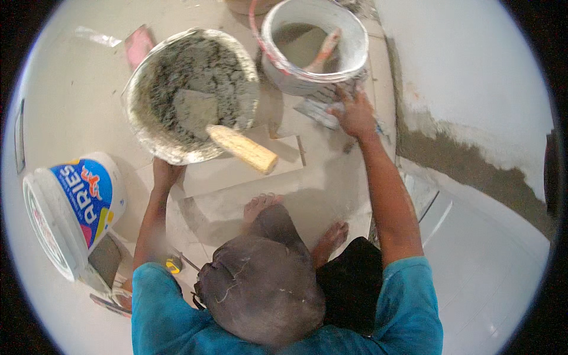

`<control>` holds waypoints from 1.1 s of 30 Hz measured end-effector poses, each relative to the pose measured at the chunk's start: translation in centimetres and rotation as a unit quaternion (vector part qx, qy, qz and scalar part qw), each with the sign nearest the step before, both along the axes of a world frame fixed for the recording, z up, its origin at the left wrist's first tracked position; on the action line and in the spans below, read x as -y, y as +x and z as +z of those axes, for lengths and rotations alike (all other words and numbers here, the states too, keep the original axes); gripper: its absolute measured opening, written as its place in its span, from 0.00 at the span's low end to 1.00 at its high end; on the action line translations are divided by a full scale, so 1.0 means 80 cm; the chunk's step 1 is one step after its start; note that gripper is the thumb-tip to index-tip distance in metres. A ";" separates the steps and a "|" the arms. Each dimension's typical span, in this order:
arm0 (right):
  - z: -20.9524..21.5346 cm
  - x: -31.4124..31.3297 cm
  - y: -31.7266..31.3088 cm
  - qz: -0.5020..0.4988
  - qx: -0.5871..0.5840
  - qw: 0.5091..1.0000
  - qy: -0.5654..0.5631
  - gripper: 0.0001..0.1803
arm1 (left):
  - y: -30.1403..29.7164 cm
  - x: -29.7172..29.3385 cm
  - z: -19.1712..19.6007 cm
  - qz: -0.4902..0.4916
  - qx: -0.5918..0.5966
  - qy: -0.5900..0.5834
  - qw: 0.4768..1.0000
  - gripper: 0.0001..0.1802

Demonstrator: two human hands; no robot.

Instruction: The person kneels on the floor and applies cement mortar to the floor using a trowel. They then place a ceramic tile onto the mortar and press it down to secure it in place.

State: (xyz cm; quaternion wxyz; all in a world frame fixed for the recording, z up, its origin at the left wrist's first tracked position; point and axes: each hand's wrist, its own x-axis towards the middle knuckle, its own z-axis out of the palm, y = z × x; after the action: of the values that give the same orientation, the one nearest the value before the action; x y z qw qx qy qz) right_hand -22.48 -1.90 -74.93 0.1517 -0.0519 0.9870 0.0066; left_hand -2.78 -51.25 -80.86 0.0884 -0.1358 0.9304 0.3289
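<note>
A round bucket of grey mortar (pixel 234 77) stands tilted in front of me. In it lies a trowel with a pale wooden handle (pixel 244 149) sticking out over the rim; its blade is caked with mortar. My left hand (pixel 168 173) is at the bucket's near left side, its fingers hidden beneath the rim. To the right stands a white bucket (pixel 354 29) with murky liquid and a brush (pixel 325 50) leaning inside. My right hand (pixel 356 113) reaches down beside this bucket with its fingers apart, close to a flat greyish-white piece (pixel 316 112) on the floor.
On the left, a white lidded paint pail (pixel 115 183) with a colourful label lies on its side. A pink flat piece (pixel 138 46) is behind the mortar bucket. A yellow-and-black tape measure (pixel 174 264) is near my left arm. At right rises a wall (pixel 461 65) with a damp mortar strip.
</note>
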 end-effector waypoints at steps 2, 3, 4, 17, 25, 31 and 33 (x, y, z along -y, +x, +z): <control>0.028 -0.006 -0.013 0.054 0.012 0.997 0.057 0.36 | -0.004 -0.009 0.017 0.003 -0.050 -0.003 0.999 0.23; 0.050 -0.003 -0.016 0.026 -0.009 0.999 0.015 0.29 | -0.009 -0.009 0.025 0.045 -0.047 0.023 0.998 0.25; 0.076 0.007 -0.018 -0.015 0.015 1.000 -0.007 0.24 | -0.008 -0.012 0.036 0.075 -0.103 0.048 0.991 0.26; 0.194 0.251 0.047 -0.067 0.519 0.709 -0.473 0.26 | -0.134 -0.034 0.142 0.305 -0.180 0.515 0.780 0.31; 0.241 0.218 0.055 0.212 0.270 0.891 -0.298 0.27 | -0.123 -0.102 0.200 0.337 -0.210 0.487 0.778 0.30; 0.288 0.184 0.101 0.192 0.308 0.911 -0.197 0.27 | -0.076 -0.100 0.238 0.303 -0.226 0.419 0.825 0.33; 0.302 0.175 0.111 0.199 0.318 0.903 -0.208 0.26 | -0.058 -0.089 0.252 0.274 -0.253 0.214 0.903 0.34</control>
State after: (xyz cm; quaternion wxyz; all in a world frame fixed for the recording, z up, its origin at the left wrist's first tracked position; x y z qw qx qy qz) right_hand -13.58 -15.90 -50.75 0.4390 -0.2768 0.8344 -0.1857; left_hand -7.46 -44.15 -60.73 -0.2171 -0.2758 0.7547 0.5543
